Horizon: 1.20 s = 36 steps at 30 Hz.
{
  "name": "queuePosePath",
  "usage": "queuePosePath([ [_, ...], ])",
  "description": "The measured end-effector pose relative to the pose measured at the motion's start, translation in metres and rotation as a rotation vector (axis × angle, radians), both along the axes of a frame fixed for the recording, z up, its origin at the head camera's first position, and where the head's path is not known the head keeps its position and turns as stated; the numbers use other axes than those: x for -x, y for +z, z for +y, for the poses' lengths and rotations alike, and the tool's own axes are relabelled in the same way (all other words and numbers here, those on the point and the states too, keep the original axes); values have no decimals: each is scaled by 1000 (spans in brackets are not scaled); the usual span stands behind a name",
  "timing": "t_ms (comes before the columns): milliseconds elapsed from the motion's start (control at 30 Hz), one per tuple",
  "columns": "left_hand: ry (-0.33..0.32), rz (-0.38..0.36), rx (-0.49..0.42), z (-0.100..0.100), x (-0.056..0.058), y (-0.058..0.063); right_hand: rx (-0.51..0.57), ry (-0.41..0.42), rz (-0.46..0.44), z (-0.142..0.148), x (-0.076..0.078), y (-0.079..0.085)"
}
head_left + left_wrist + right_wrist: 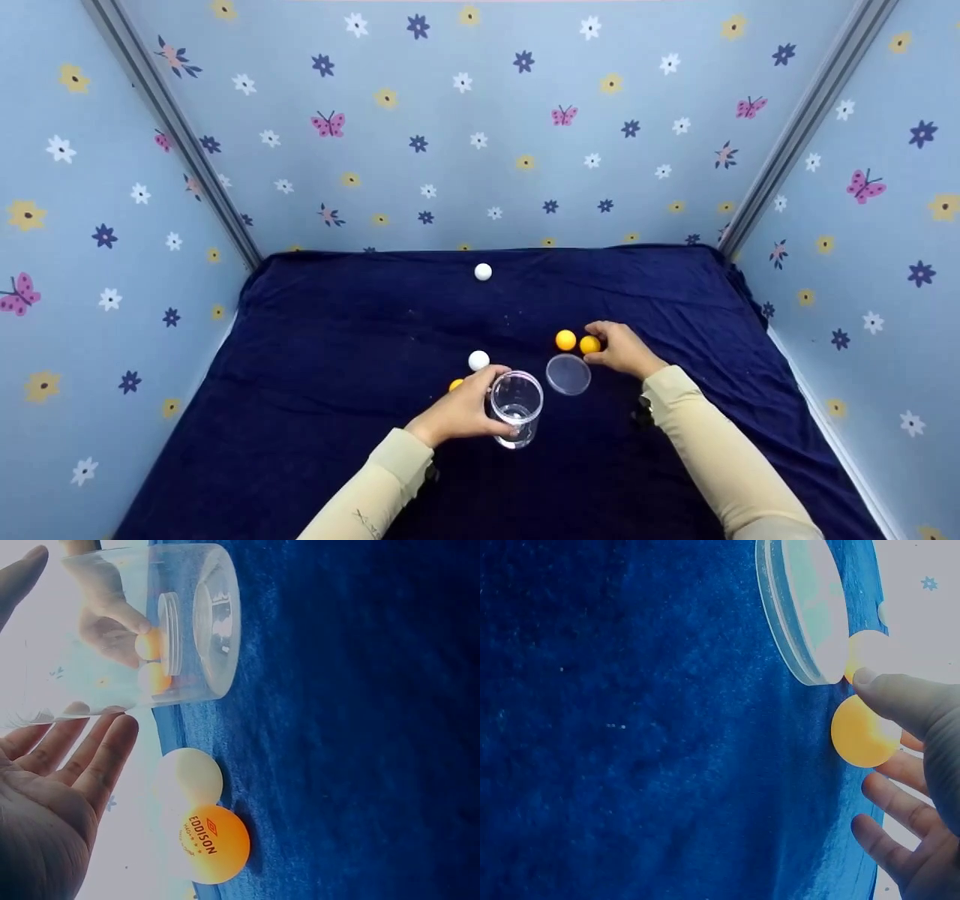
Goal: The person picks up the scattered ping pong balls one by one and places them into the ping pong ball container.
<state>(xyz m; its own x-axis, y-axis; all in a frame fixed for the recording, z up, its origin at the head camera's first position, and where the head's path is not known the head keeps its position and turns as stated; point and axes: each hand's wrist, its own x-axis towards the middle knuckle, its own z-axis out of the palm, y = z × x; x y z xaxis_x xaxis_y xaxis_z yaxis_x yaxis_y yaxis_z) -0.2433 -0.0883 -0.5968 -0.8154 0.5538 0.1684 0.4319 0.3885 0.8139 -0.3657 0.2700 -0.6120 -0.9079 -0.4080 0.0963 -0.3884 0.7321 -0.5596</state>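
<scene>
My left hand (461,409) grips a clear plastic jar (527,429), which stands upright with its mouth uncovered and nothing visible inside. To the right, my right hand (626,351) has its thumb and fingers around an orange ping-pong ball (864,736), at the cloth's surface. A second orange ball (565,340) sits just left of that one. Close in front of the pair lies a round clear lid (568,375). Beside the left hand are a white ball (191,778) and another orange ball (216,844) with printed lettering, partly hidden by that hand in the head view.
Farther back, near the rear edge, another white ball (483,271) rests on the dark blue cloth (337,337). Patterned light-blue panels (480,150) rise at the back and both sides, with grey metal posts (810,127) at the corners.
</scene>
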Motion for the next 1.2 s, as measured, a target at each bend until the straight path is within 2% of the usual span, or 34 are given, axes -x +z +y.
queuePosePath([
  [333, 11, 15, 29, -1, 3, -1, 85, -50, -55, 1, -1, -7],
  [633, 10, 5, 53, -1, 1, -3, 110, -76, -84, 1, -4, -12],
  [900, 17, -3, 75, -1, 1, -1, 119, -89, -75, 1, -5, -15],
  [1200, 6, -14, 67, -1, 3, 1, 115, -101, -56, 2, -3, -10],
])
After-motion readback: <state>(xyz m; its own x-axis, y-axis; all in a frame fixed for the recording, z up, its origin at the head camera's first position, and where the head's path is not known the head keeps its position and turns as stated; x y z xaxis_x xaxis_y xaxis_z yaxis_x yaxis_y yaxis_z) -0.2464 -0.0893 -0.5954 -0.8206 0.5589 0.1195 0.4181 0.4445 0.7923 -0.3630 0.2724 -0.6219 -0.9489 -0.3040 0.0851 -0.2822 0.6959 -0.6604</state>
